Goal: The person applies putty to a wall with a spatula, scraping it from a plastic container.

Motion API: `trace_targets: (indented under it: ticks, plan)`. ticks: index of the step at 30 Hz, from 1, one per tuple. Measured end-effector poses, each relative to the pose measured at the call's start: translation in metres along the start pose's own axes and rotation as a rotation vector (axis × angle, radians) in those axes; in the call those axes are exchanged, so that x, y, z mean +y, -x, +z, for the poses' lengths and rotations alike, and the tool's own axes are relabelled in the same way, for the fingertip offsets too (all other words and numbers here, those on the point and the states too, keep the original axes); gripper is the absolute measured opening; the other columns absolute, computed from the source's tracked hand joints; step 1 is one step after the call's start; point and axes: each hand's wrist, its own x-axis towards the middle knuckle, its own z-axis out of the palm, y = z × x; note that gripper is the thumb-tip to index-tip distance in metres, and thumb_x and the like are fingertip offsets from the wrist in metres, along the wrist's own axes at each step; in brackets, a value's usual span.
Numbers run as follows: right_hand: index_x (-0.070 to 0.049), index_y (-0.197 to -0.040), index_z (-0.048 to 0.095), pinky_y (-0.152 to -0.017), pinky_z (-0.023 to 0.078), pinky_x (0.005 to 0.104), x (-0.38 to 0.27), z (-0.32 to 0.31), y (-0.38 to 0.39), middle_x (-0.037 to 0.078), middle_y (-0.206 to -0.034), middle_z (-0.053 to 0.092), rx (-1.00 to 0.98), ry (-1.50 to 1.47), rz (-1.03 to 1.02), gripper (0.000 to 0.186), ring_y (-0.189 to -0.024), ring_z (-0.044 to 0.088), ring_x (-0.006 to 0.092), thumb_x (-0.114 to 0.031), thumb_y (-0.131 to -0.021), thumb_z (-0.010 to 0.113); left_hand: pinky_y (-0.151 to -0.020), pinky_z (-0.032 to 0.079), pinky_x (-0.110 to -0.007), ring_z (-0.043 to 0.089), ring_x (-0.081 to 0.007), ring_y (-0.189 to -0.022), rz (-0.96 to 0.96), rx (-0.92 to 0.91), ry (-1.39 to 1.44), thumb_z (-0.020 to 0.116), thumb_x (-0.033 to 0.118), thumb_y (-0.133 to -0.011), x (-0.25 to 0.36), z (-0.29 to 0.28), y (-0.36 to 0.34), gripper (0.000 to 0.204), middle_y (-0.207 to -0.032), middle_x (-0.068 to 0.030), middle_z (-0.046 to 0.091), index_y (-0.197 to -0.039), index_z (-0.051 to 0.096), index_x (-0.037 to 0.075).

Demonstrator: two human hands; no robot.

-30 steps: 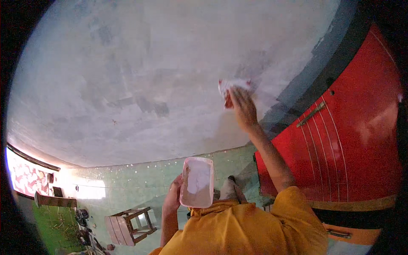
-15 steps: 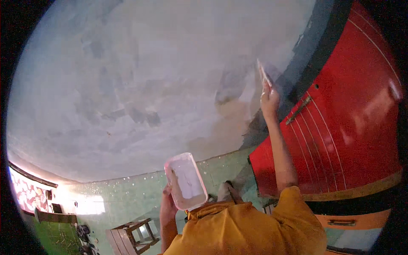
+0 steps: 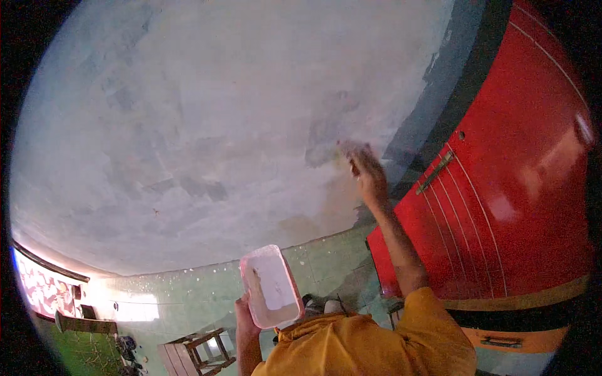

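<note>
Pink-rimmed tub (image 3: 276, 319) of whitish paste (image 3: 269, 276) is gripped along its left side by the left hand (image 3: 246, 316), presumably for easy reach below the patchy wall (image 3: 188, 94), where a blurred spreader (image 3: 348, 148) seems held in the right hand (image 3: 370, 175).

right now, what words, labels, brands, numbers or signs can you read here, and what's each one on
No text can be read.
Piece in the right hand: too blurred to tell any print.
Tray in the left hand: no lettering seen.
Red door: no lettering seen.
Red-and-white patterned panel: too small to tell.
</note>
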Motion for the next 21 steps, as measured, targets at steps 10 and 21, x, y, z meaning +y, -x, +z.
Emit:
trace_targets:
  ticks: [10, 21]
  plan:
    - [-0.003, -0.137, 0.051, -0.099, 0.046, 0.0477, -0.006, 0.029, -0.056, 0.017, -0.128, 0.063, 0.141, 0.166, -0.098, 0.052, -0.115, 0.061, 0.0363, 0.000, -0.085, 0.055, -0.101, 0.045, -0.038, 0.055, -0.0231, -0.118, -0.034, 0.013, 0.180, 0.052, 0.039, -0.094, -0.034, 0.015, 0.004, 0.062, -0.133, -0.0097, 0.056, -0.142, 0.045, 0.002]
    - [-0.003, -0.113, 0.063, -0.080, 0.050, 0.0327, -0.026, 0.037, 0.026, 0.006, -0.102, 0.066, -0.135, -1.116, 0.876, 0.026, -0.091, 0.062, 0.0157, -0.025, -0.098, 0.061, -0.098, 0.048, -0.037, 0.054, -0.0235, -0.121, 0.092, 0.092, 0.234, 0.064, 0.040, -0.087, -0.024, 0.066, 0.004, 0.077, -0.132, -0.0097, 0.054, -0.147, 0.033, 0.002]
